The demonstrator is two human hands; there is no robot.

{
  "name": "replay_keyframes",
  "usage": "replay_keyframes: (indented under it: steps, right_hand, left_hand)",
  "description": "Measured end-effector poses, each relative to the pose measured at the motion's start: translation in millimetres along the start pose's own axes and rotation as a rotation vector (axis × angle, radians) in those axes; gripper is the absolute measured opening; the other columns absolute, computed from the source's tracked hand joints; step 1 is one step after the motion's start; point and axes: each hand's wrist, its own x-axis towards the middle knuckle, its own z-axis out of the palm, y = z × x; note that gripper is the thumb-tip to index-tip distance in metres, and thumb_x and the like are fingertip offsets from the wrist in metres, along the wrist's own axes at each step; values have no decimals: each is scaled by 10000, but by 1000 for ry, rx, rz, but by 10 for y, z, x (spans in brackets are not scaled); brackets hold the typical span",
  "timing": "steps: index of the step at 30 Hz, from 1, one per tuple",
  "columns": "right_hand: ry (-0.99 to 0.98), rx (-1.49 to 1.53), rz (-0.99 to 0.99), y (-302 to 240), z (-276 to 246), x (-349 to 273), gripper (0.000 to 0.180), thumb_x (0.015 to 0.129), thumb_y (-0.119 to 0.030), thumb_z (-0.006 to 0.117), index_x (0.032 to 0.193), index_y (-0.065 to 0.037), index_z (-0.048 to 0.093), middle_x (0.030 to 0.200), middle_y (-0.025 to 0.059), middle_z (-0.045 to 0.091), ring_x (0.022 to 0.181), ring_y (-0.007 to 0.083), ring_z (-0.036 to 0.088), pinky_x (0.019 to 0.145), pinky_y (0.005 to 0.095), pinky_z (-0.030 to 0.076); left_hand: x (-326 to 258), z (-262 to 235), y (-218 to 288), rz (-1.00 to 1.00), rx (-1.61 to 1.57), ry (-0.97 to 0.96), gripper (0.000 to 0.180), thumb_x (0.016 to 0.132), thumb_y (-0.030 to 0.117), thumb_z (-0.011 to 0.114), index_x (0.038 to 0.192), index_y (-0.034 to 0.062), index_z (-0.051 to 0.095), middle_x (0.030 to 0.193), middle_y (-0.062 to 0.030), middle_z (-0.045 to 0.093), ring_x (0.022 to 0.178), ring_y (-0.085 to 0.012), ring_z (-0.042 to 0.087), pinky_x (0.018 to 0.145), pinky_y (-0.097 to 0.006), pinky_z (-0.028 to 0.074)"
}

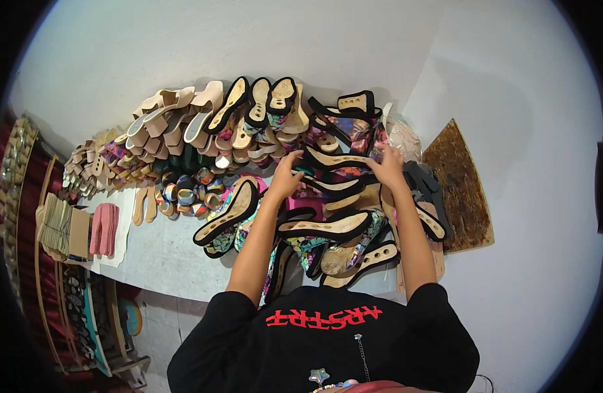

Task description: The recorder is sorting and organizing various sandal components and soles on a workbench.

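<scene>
My left hand (pixel 286 177) and my right hand (pixel 388 170) are at opposite ends of a black-edged wedge sole (pixel 339 159) with a tan top. The fingers of each hand curl at its ends; their undersides are hidden. Just nearer lies another black-edged wedge sole (pixel 335 187), close to my left thumb. Between my forearms, a floral-sided wedge sole (pixel 324 227) rests on the heap. Beyond my hands stands a wedge sole with a colourful patterned side (pixel 354 124).
Beige heeled sandals (pixel 174 118) are piled along the wall, beside upright black-edged wedges (pixel 257 103). Multicoloured heels (pixel 187 195) sit at the left of the white table (pixel 177 255). Pink insoles (pixel 104 229) lie near its left end. A brown board (pixel 455 190) leans at right.
</scene>
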Motion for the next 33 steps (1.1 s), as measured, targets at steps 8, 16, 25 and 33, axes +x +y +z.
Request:
replay_keyframes:
  steps: [8,16,25,33]
  right_hand:
    - [-773,-270,15,373,637,752,916,465,-398,817,1207,-38,418,1211,245,459,1113,371,460,933,429,375]
    - [-782,-472,54,137,593,693,982,442,-415,822,1250,-71,383,1212,186,482,1211,399,330,972,478,304]
    - [-595,-478,-211,259,335,665,917,455,-393,817,1250,-148,431,1193,175,453,1149,382,372,960,495,318]
    - [-507,-49,-179,614,424,937,703,510,-291,797,1085,-24,494,1084,225,504,975,362,517,844,403,429]
  left_hand:
    - [154,141,-196,-211,-118,-61,703,657,35,688,1238,111,299,1137,-138,543,1071,-328,505,881,-378,406]
    - [19,241,-514,-131,732,-218,762,490,281,818,1159,130,485,1225,-81,466,1141,-299,389,835,-501,367]
    - [-37,65,-326,-164,771,-112,828,405,296,836,1150,145,511,1103,-117,471,1059,-360,414,828,-494,392]
    - [126,-190,-463,-282,222,-228,817,430,222,849,1138,76,468,1090,-134,532,962,-284,548,828,-376,443]
